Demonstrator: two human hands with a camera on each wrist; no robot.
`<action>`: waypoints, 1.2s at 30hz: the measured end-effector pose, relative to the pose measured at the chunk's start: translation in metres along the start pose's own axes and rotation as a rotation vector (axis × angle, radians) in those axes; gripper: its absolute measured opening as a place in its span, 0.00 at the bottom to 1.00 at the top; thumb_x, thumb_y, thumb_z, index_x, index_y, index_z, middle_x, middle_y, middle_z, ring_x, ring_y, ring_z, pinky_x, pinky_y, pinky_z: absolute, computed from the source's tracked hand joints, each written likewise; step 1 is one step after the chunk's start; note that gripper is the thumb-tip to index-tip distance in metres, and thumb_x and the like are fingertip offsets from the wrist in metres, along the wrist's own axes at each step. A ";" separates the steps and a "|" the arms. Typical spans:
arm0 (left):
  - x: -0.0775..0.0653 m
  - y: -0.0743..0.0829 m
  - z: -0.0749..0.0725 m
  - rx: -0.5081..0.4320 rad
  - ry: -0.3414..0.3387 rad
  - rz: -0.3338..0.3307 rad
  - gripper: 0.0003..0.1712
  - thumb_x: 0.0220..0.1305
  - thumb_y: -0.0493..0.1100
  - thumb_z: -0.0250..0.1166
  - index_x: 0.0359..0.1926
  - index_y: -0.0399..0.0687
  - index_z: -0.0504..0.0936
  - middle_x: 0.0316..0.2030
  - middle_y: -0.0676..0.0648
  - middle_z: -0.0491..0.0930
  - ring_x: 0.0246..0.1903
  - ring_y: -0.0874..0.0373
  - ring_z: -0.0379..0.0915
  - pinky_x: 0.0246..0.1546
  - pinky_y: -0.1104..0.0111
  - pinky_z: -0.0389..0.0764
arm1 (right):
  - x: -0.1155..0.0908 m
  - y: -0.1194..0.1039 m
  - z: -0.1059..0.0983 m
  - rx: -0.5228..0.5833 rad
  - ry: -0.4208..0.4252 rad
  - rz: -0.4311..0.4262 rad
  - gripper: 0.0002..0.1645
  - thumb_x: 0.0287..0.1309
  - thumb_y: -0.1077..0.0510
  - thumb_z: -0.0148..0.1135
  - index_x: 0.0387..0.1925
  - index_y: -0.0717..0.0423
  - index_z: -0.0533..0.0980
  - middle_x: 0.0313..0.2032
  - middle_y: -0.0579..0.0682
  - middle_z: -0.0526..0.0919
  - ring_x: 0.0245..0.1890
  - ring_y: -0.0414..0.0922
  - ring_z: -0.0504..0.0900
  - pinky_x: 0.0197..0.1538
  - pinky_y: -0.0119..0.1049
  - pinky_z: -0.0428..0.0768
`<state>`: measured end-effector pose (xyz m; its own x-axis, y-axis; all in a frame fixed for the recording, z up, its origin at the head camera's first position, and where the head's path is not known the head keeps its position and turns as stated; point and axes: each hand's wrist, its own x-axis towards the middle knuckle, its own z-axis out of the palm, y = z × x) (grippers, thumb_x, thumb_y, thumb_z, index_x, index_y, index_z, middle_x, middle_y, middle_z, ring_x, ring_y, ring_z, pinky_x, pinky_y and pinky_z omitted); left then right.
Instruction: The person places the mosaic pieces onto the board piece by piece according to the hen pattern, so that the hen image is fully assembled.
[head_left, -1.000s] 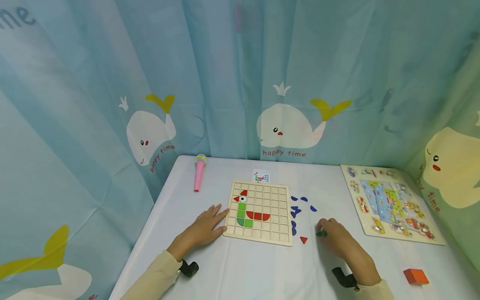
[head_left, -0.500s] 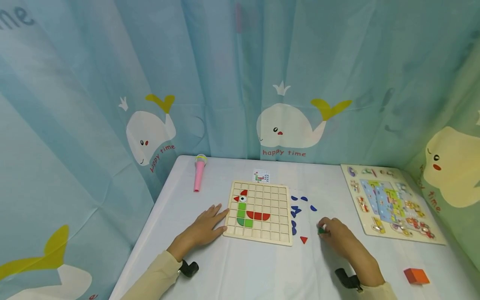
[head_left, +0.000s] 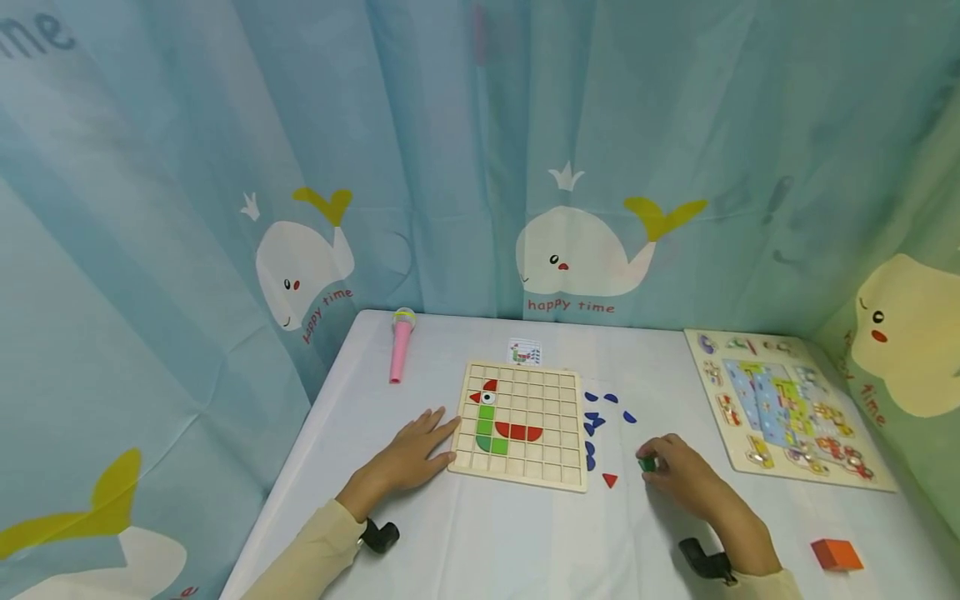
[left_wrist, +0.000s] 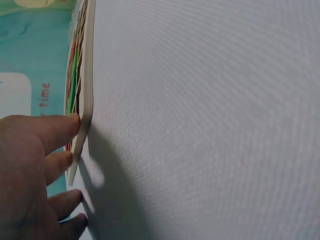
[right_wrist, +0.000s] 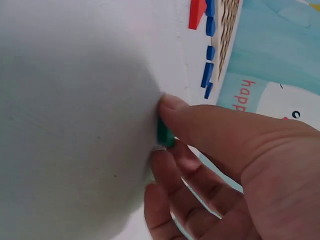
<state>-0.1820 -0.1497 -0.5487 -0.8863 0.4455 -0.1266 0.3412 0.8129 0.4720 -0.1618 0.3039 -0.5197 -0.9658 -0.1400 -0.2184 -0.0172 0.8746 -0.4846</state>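
Observation:
My left hand (head_left: 411, 451) lies with fingers spread at the left edge of a wooden grid board (head_left: 555, 417); in the left wrist view its thumb and a finger touch the board's rim (left_wrist: 88, 95). Red, green and eye-marked pieces on the board form a bird shape, with green squares (head_left: 486, 412) as its neck. Right of the board, my right hand (head_left: 684, 472) pinches a green piece (right_wrist: 164, 134) between thumb and fingers, low over the table. The fingers partly hide that piece, so its full outline cannot be told.
Several blue half-round pieces (head_left: 590, 450) and a red triangle (head_left: 610, 480) lie right of the board. A pattern card (head_left: 524, 352) is behind it, a pink toy microphone (head_left: 401, 350) at back left. A picture puzzle (head_left: 720, 400) and an orange block (head_left: 836, 554) are at right.
My right hand has shifted slightly to the right with the green piece, which now shows more upright between the fingers. The left hand stays in place.

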 end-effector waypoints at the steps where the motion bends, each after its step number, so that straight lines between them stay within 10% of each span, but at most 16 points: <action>1: 0.000 0.001 0.000 -0.005 0.001 0.000 0.36 0.80 0.56 0.57 0.83 0.56 0.62 0.83 0.40 0.54 0.83 0.38 0.45 0.80 0.41 0.53 | 0.001 0.001 0.000 -0.002 0.004 0.002 0.14 0.64 0.65 0.71 0.50 0.64 0.80 0.45 0.57 0.78 0.43 0.50 0.78 0.49 0.51 0.82; 21: -0.001 0.003 -0.001 -0.005 0.005 0.001 0.36 0.80 0.55 0.58 0.82 0.55 0.63 0.83 0.40 0.55 0.82 0.38 0.46 0.80 0.40 0.54 | 0.005 -0.018 0.020 -0.006 0.136 -0.022 0.15 0.61 0.63 0.72 0.48 0.65 0.81 0.42 0.58 0.78 0.39 0.49 0.77 0.43 0.46 0.81; 36: -0.002 0.005 -0.002 0.000 0.011 0.004 0.36 0.79 0.54 0.59 0.82 0.53 0.63 0.82 0.39 0.56 0.82 0.37 0.47 0.79 0.39 0.54 | 0.017 -0.101 0.057 -0.004 0.224 -0.149 0.15 0.58 0.61 0.76 0.47 0.60 0.83 0.42 0.54 0.78 0.36 0.45 0.75 0.38 0.39 0.78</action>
<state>-0.1791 -0.1474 -0.5441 -0.8881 0.4449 -0.1153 0.3448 0.8109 0.4729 -0.1615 0.1867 -0.5222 -0.9858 -0.1609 0.0483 -0.1636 0.8538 -0.4942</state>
